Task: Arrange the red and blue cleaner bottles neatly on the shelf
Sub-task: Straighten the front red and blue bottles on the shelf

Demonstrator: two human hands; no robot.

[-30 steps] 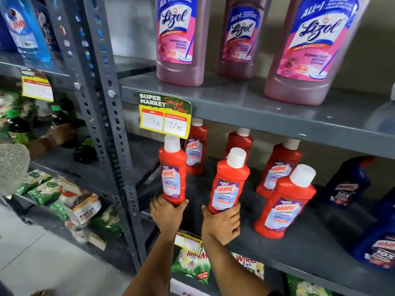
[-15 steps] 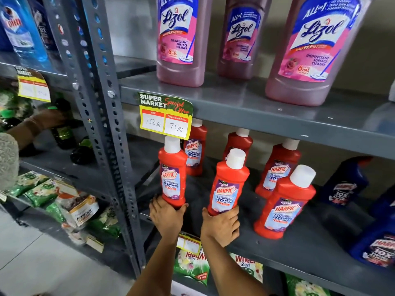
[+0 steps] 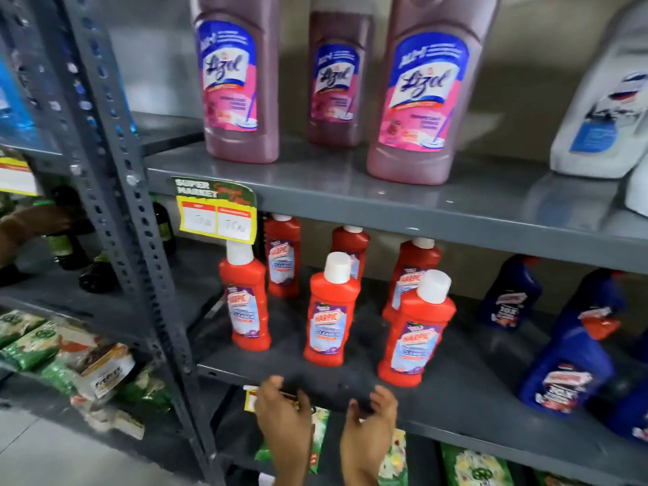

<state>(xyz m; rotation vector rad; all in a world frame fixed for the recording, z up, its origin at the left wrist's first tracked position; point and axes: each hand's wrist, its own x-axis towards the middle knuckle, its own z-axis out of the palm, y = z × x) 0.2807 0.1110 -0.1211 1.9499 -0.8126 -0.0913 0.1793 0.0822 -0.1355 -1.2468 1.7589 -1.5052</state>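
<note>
Head view. Grey metal shelf (image 3: 473, 398), middle tier: six red plastic cleaner bottles with white caps, all upright, in two loose rows. Front row: left red bottle (image 3: 245, 299), middle red bottle (image 3: 331, 313), right red bottle (image 3: 415, 331). Back row: three more red bottles (image 3: 282, 257), partly hidden under the tier above.

Same tier, right end: dark blue plastic cleaner bottles (image 3: 568, 366) with red and white labels, grouped together, apart from the red ones; several tilt in the wide-angle picture.

Upper tier: three large pink Lizol bottles (image 3: 238, 85) standing upright, and a white bottle (image 3: 603, 110) at the right edge.

Yellow and green price tag (image 3: 215, 210) hanging from the upper tier's front lip, just above the left red bottle.

Left hand (image 3: 280, 412): below the middle tier's front edge, fingers loosely curled, grip empty, touching no bottle.

Right hand (image 3: 371, 415): beside the left, at the same edge, fingers half open, grip empty.

Lower tier and neighbouring rack at left: green packets (image 3: 31, 342), blurred.
</note>
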